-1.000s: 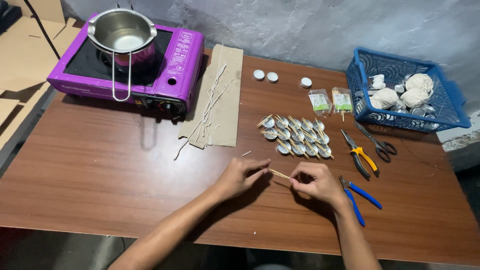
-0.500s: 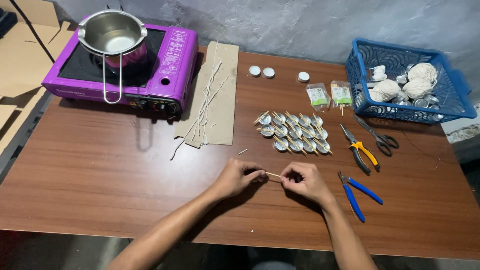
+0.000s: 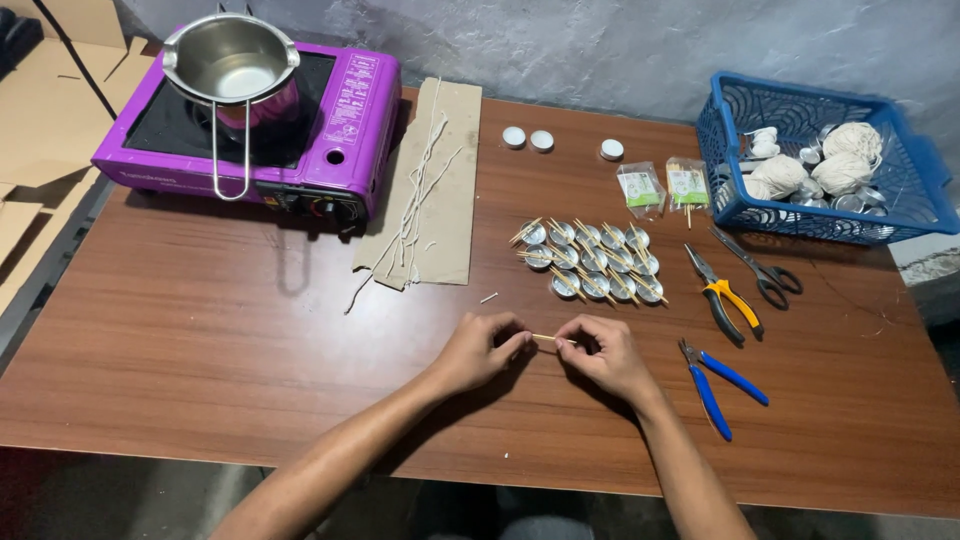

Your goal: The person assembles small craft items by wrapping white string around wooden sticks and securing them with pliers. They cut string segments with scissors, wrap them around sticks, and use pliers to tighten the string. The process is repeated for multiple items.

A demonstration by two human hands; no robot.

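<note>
Both my hands rest low over the brown wooden table [image 3: 200,350], pinching one thin wooden stick [image 3: 545,338] between them. My left hand [image 3: 480,350] grips its left end with thumb and forefinger. My right hand [image 3: 605,355] grips the right end the same way. Just beyond the hands lies a cluster of several small round metal cups [image 3: 595,262], each with thin sticks laid across it. Whether a wick is caught in the stick I hold is too small to tell.
Blue-handled pliers [image 3: 718,385] lie right of my right hand, with yellow-handled pliers [image 3: 725,300] and scissors [image 3: 765,270] farther back. A blue basket [image 3: 905,170] of string balls stands far right. A purple stove [image 3: 330,140] with a steel pot [image 3: 230,60], and cardboard [image 3: 445,190] with wicks, sit far left.
My hands have stayed in the same spot with the stick between them, the fingers closing in slightly toward each other. The camera has shifted a little.
</note>
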